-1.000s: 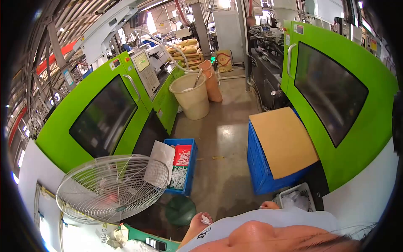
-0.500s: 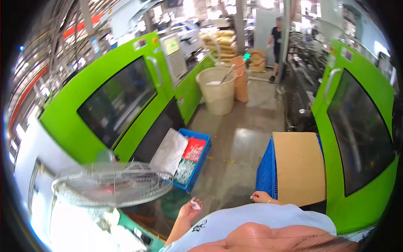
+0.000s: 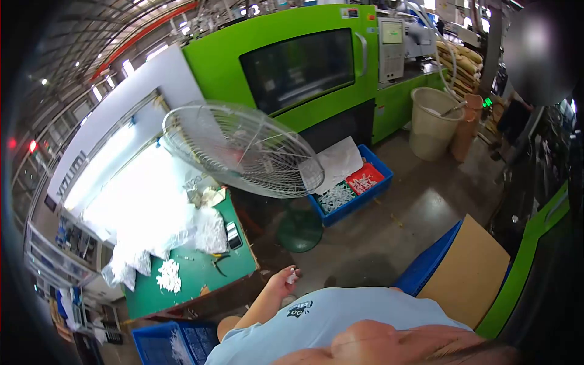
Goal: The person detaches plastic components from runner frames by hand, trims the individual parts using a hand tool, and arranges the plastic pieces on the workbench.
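Note:
In front of my body, at the lower middle of the head view, my left hand [image 3: 285, 280] is closed on a small white piece [image 3: 292, 277]. It hangs in the air to the right of a green-topped table [image 3: 201, 264]. On that table lie a heap of white pieces [image 3: 169, 276], pliers with dark handles [image 3: 219, 263], a phone [image 3: 233, 236] and clear plastic bags [image 3: 207, 231]. My right hand does not show; only a bit of skin appears beyond my shirt near the blue crate.
A round fan [image 3: 243, 149] stands behind the table. Beyond it, a blue crate [image 3: 380, 193] holds white parts in red and green trays. Cardboard [image 3: 465, 274] covers another blue crate at right. A green machine [image 3: 213, 61] and a large bin [image 3: 433, 131] stand behind.
The view has swung left, bringing the green table and bright lamp area into sight. My right hand has dropped out of view, while my left hand still holds the white piece.

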A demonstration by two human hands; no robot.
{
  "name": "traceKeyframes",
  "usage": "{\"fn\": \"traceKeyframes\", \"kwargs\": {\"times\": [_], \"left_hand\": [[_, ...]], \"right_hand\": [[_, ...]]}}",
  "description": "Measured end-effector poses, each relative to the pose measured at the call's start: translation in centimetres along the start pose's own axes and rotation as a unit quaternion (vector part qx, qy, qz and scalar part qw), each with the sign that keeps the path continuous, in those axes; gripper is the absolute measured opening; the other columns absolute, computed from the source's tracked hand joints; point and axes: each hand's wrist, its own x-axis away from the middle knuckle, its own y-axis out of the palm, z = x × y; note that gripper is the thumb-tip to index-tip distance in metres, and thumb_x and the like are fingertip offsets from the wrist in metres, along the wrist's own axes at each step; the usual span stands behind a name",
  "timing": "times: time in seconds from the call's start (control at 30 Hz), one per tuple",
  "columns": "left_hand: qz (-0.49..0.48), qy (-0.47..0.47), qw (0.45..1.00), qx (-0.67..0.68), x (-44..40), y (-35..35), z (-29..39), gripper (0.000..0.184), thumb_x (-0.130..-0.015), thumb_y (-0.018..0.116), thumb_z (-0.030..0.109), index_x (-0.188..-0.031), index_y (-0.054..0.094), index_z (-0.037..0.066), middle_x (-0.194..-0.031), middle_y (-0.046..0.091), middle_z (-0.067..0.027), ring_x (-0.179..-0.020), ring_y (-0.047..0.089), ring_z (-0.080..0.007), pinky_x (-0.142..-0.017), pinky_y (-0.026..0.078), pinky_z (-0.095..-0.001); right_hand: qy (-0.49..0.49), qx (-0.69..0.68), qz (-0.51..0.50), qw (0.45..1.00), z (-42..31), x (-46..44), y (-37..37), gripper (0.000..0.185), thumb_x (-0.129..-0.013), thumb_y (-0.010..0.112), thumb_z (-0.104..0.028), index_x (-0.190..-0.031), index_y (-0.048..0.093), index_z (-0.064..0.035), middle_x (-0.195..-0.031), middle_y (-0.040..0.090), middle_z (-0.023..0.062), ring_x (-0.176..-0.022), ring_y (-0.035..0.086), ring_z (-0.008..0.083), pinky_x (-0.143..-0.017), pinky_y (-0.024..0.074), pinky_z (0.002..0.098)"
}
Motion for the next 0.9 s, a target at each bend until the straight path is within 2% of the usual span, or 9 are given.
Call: {"fn": "traceKeyframes", "kwargs": {"times": [0.03,0.2,0.3,0.37,0.5,0.6,0.73,0.83,0.9], "left_hand": [[0.028,0.018,0.999,0.005,0.7,-0.5,-0.1,0.02,-0.087,0.054,0.013,-0.107,0.054,0.012,-0.089,0.061,-0.0072,-0.064,0.053,-0.0167,-0.05,0.044,-0.0269],[0.083,0.071,0.993,0.041,4.8,-7.1,1.2,0.017,-0.082,0.061,0.016,-0.099,0.058,0.012,-0.076,0.057,-0.0018,-0.063,0.052,-0.0163,-0.053,0.045,-0.0287],[0.051,0.107,0.976,0.184,7.7,-11.7,2.5,0.022,-0.081,0.061,0.012,-0.101,0.055,0.01,-0.078,0.056,-0.0045,-0.066,0.053,-0.0192,-0.057,0.047,-0.031],[-0.018,0.14,0.961,0.238,10.6,-14.7,3.3,0.024,-0.078,0.054,0.003,-0.102,0.054,0.006,-0.085,0.058,-0.0096,-0.073,0.056,-0.024,-0.067,0.048,-0.035],[-0.01,0.23,0.927,0.296,15.3,-22.3,5.5,0.038,-0.075,0.052,-0.003,-0.111,0.045,0.006,-0.092,0.054,-0.013,-0.076,0.055,-0.0265,-0.07,0.049,-0.0369],[-0.025,0.271,0.918,0.288,16.4,-27.9,7.2,0.041,-0.074,0.049,-0.006,-0.112,0.045,0.007,-0.092,0.054,-0.0126,-0.08,0.056,-0.0271,-0.074,0.05,-0.0389],[0.0,0.302,0.925,0.229,18.8,-36.6,12.8,0.036,-0.078,0.048,-0.004,-0.112,0.045,0.007,-0.106,0.054,-0.0141,-0.091,0.058,-0.0291,-0.08,0.052,-0.0431],[0.082,0.349,0.909,0.211,22.1,-38.3,17.0,0.033,-0.087,0.047,0.004,-0.119,0.04,0.009,-0.112,0.055,-0.0138,-0.097,0.059,-0.028,-0.078,0.054,-0.0394],[0.079,0.353,0.899,0.245,23.0,-40.5,19.2,0.028,-0.086,0.047,0.003,-0.114,0.046,0.01,-0.101,0.057,-0.0088,-0.081,0.059,-0.0234,-0.065,0.053,-0.0337]], "right_hand": [[-0.007,0.011,-0.007,1.0,-0.5,-0.3,0.1,0.036,-0.08,0.06,-0.035,-0.096,0.066,-0.0033,-0.09,0.066,0.0167,-0.084,0.063,0.0297,-0.074,0.0487,0.0386],[-0.029,0.063,-0.047,0.996,-4.7,-2.6,1.4,0.036,-0.08,0.061,-0.035,-0.096,0.066,-0.0033,-0.091,0.066,0.0167,-0.085,0.063,0.0298,-0.075,0.0487,0.0386],[-0.036,0.102,-0.067,0.992,-8.3,-4.8,2.6,0.036,-0.08,0.061,-0.035,-0.097,0.066,-0.0033,-0.091,0.066,0.0166,-0.085,0.063,0.0299,-0.075,0.0487,0.0385],[-0.039,0.125,-0.078,0.988,-11.1,-6.4,3.9,0.036,-0.08,0.061,-0.035,-0.097,0.066,-0.0033,-0.091,0.066,0.0166,-0.085,0.063,0.0299,-0.075,0.0487,0.0385],[-0.04,0.152,-0.091,0.983,-17.5,-9.4,8.4,0.036,-0.08,0.061,-0.035,-0.097,0.066,-0.0033,-0.092,0.066,0.0166,-0.086,0.063,0.03,-0.075,0.0487,0.0385],[-0.043,0.163,-0.094,0.981,-21.7,-11.5,11.5,0.036,-0.079,0.061,-0.035,-0.097,0.066,-0.0033,-0.092,0.066,0.0165,-0.086,0.063,0.0301,-0.076,0.0487,0.0385],[-0.049,0.18,-0.102,0.977,-27.8,-13.5,16.4,0.036,-0.079,0.061,-0.035,-0.097,0.066,-0.0033,-0.093,0.066,0.0165,-0.086,0.063,0.0302,-0.076,0.0487,0.0385],[-0.059,0.189,-0.117,0.973,-31.3,-15.0,19.3,0.037,-0.079,0.061,-0.035,-0.097,0.066,-0.0033,-0.093,0.066,0.0165,-0.087,0.063,0.0302,-0.076,0.0487,0.0384],[-0.073,0.189,-0.123,0.972,-33.9,-16.2,20.7,0.037,-0.079,0.062,-0.035,-0.097,0.066,-0.0033,-0.093,0.066,0.0165,-0.087,0.063,0.0303,-0.077,0.0487,0.0384]]}}
